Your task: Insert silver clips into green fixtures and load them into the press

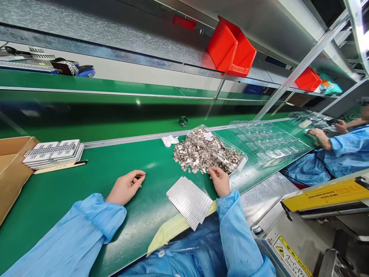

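Blue fabric sleeves (242, 238) lie nearest the camera, above a green worktop (63, 192). A flat, silver, finely ribbed panel of closely set rows (188, 200), its near edge stepped, lies between the hands, overlapping a pale-yellow strip (170, 230). Small, shiny, silver metal pieces (198, 154) form a loose heap, partly within a clear plastic tray (242, 164). The right hand (219, 182) meets the heap's near edge, fingertips pinched; the left hand (124, 187) is curled. Whether either grips a piece cannot be determined.
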The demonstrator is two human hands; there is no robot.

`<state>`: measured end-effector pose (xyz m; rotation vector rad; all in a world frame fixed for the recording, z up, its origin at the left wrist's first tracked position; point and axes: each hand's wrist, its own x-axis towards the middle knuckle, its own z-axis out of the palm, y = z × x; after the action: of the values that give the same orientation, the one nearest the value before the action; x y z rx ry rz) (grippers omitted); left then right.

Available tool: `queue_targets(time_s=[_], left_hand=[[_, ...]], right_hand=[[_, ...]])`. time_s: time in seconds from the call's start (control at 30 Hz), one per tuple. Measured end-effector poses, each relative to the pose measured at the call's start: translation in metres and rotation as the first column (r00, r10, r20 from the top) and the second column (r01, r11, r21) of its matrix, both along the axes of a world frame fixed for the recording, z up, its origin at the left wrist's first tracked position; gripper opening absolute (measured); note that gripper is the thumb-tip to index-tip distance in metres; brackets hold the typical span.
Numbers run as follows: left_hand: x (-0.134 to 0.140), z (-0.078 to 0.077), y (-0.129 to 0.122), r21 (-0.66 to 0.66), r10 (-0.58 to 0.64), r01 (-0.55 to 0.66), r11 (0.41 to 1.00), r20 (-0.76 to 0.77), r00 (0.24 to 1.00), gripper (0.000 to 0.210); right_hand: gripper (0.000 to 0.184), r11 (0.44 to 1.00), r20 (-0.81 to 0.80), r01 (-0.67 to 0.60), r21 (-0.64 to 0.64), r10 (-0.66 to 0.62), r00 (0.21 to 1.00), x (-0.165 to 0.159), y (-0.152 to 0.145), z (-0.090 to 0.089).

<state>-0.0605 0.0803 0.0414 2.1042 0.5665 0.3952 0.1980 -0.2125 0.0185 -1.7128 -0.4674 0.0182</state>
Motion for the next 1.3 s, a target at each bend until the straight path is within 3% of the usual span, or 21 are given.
queue_targets(time_s=[0.37, 0.67, 0.93, 1.17, 1.3], left_hand=[[0.001, -0.001, 0.001, 0.007, 0.005, -0.005, 1.0, 0.011, 1.0, 0.045], [0.0, -0.001, 0.001, 0.016, 0.006, -0.006, 1.0, 0.002, 1.0, 0.044], [0.0, 0.0, 0.001, 0.003, 0.002, -0.002, 1.0, -0.01, 1.0, 0.046], [0.0, 0.001, 0.0, 0.005, 0.005, -0.005, 1.0, -0.007, 1.0, 0.046], [0.0, 0.002, -0.001, 0.018, 0.004, -0.004, 1.0, 0.003, 1.0, 0.045]], right_hand=[[0.052, 1.0, 0.036, -0.017, -0.011, 0.018, 0.999, 0.001, -0.001, -0.002], [0.042, 0.988, 0.063, -0.142, -0.062, 0.146, 0.987, -0.003, -0.003, 0.0], [0.044, 0.994, 0.101, -0.092, -0.052, 0.097, 0.99, -0.003, -0.002, 0.0], [0.047, 0.967, 0.074, -0.23, -0.11, 0.239, 0.968, -0.009, -0.001, 0.008], [0.045, 0.977, 0.085, -0.171, -0.129, 0.183, 0.979, -0.009, -0.001, 0.006]])
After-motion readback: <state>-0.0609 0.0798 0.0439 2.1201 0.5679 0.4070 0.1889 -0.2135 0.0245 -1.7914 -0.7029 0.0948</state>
